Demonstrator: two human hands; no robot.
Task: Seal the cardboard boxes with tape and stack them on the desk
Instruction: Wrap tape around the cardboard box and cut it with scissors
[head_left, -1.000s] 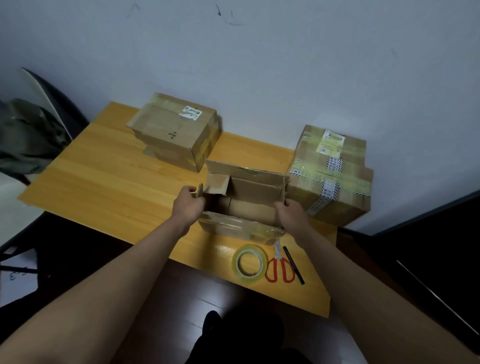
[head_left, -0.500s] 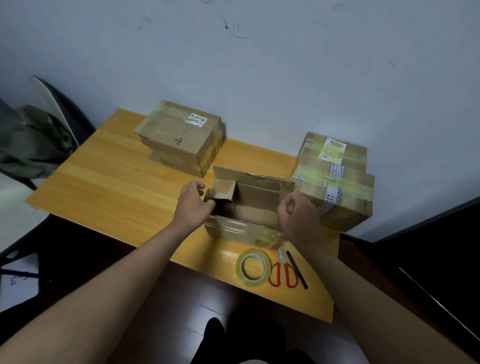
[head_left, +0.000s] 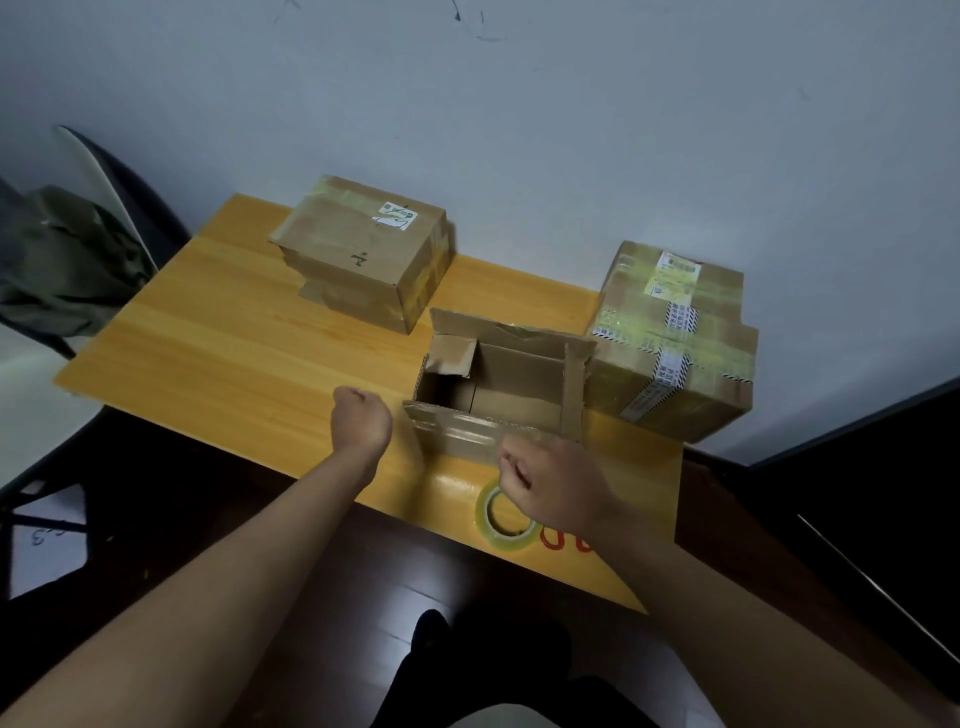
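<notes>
Nearest the camera, two bare forearms reach forward over a dark wooden floor (head_left: 322, 613) toward the near edge of the table (head_left: 234, 364). The right hand (head_left: 550, 491) hovers over the roll of clear tape (head_left: 501, 525), its fingers curled in toward the palm; it covers part of the roll, and whether the fingertips touch the tape cannot be told from this angle. Just right of the roll, the red handles of a pair of scissors (head_left: 553, 538) peek out from under that wrist. The left hand (head_left: 361, 421) is closed in a loose fist, holding nothing, and sits just beside the left near corner of the open cardboard box (head_left: 498, 384) without touching it. That box stands upright near the table's front edge, its flaps raised and its inside showing bare; strips of shiny tape run along its near wall. Close against its right side is a stack of sealed boxes (head_left: 675, 343), wrapped in yellowish tape and patterned black-and-white tape, with a printed label on top. Farther back on the left, well apart from the open box, a second sealed stack (head_left: 363, 249) sits with a small label on its upper face and a dark mark below it. The yellow wooden table stands against a pale grey wall (head_left: 571, 130) bearing a few dark scuffs. At the far left, a dark chair (head_left: 130, 182) holds a crumpled olive-green cloth (head_left: 62, 260).
</notes>
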